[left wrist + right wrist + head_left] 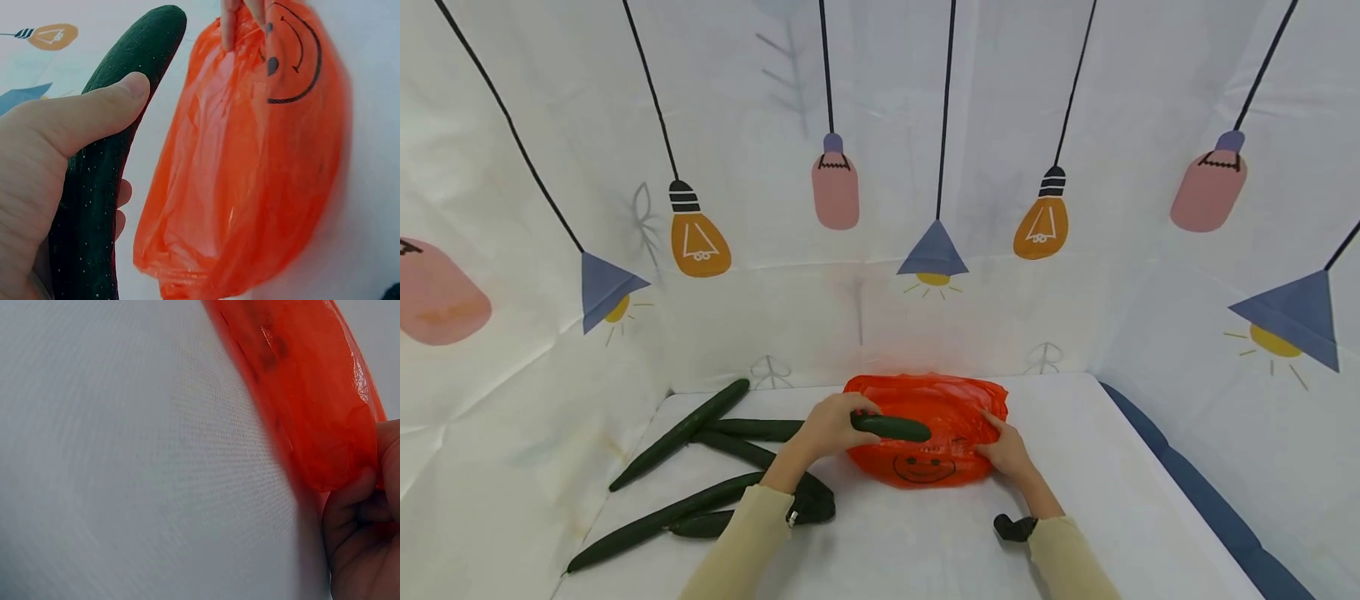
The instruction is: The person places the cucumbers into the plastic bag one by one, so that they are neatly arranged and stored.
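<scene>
My left hand [835,425] grips a dark green cucumber [895,428], its fingers wrapped round it and the thumb [136,87] along its upper side. The cucumber's free end points right, in front of a red plastic bag [925,479] with a smiley face drawn on it. My right hand [1009,454] pinches the bag's right edge between thumb and fingers, as the right wrist view also shows [362,519]. The left wrist view shows the cucumber [94,206] apart from the bag [250,187]. Whether anything lies inside the bag I cannot tell.
Several more cucumbers [685,433] lie on the left of the white table [895,550], some crossing each other under my left forearm. White cloth walls [880,317] with printed lamps enclose the table. A blue padded edge [1195,492] runs along the right.
</scene>
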{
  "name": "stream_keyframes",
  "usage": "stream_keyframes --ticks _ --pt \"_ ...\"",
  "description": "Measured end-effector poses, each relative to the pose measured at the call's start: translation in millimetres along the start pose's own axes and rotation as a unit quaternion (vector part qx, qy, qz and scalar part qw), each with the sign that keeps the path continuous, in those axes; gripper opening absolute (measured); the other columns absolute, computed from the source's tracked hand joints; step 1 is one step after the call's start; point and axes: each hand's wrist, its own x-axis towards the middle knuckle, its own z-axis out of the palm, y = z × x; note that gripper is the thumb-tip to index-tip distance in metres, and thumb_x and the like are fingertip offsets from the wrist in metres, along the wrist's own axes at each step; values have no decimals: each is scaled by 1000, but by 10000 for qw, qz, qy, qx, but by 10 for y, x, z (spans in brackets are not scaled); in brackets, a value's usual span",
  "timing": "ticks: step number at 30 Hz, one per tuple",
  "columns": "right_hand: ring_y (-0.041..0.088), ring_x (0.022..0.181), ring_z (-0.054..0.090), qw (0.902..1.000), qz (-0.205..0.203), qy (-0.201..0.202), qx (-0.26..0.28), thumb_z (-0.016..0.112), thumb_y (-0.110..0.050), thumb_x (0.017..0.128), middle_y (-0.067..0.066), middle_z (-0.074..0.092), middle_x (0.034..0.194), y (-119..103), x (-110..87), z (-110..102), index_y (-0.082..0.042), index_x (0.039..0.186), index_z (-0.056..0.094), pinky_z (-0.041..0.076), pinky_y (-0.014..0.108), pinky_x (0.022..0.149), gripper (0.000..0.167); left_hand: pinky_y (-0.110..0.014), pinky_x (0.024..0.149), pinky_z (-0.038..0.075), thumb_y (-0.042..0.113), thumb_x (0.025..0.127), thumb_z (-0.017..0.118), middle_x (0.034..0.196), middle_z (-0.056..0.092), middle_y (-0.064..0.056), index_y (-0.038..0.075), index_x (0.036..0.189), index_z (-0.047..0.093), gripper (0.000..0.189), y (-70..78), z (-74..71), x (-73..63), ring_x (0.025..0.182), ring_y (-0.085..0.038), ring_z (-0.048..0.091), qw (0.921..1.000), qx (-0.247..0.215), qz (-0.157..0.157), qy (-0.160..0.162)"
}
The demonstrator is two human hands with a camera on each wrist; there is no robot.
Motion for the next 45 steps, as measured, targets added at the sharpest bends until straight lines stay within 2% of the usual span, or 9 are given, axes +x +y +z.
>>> stream_keyframes --ticks 4,11,19,23,29,33,38,45 --pt "48 135 28 10000 1 -18 21 69 1 83 31 35 146 10 21 -15 -2 148 38 26 60 106 72 -32 76 49 35 75 85 100 63 15 25 107 72 36 33 9 153 88 -8 55 10000 20 -42 -79" --pt "48 135 29 10000 39 11 5 70 0 84 31 35 146 22 27 -21 -3 148 38 27 60 105 71 -29 75 50 38 75 85 98 63 15 25 106 72 36 63 89 404 87 -8 55 9995 -81 168 -236" --pt "47 133 31 10000 -71 59 21 69 1 83 30 38 144 73 25 14 -2 147 39 29 60 105 71 -29 75 50 35 75 85 98 64 13 25 105 73 34 142 166 640 89 -9 58 9977 -369 49 -569" --pt "47 131 34 9999 -140 95 -3 70 1 82 31 41 141 87 24 27 -2 146 41 30 60 104 70 -29 79 50 36 76 84 100 64 13 24 107 72 35 212 195 769 92 -9 57 9968 -308 39 -732" --pt "47 129 38 9995 -269 152 -40 72 2 79 30 46 138 66 18 35 1 144 43 32 61 103 71 -29 81 49 38 77 83 102 64 12 25 109 71 37 328 269 984 95 -9 57 9960 -61 263 -847" --pt "44 126 42 9994 -310 161 34 72 2 79 26 51 135 50 14 32 3 141 47 33 61 102 67 -27 82 49 39 77 83 104 64 12 26 112 71 39 378 347 1112 97 -8 57 9948 -16 195 -1003" --pt "43 124 45 9992 -326 219 63 73 2 79 25 53 132 48 11 30 5 138 50 35 59 101 63 -26 83 48 41 77 82 106 64 12 25 112 71 40 385 425 1230 98 -8 56 9932 45 65 -1165" --pt "46 130 37 9998 -134 118 -40 71 -1 82 29 44 140 56 -13 11 10 142 39 31 59 104 69 -28 84 49 36 77 83 107 65 7 22 113 71 40 310 575 1384 99 -12 58 9926 118 37 -1208"
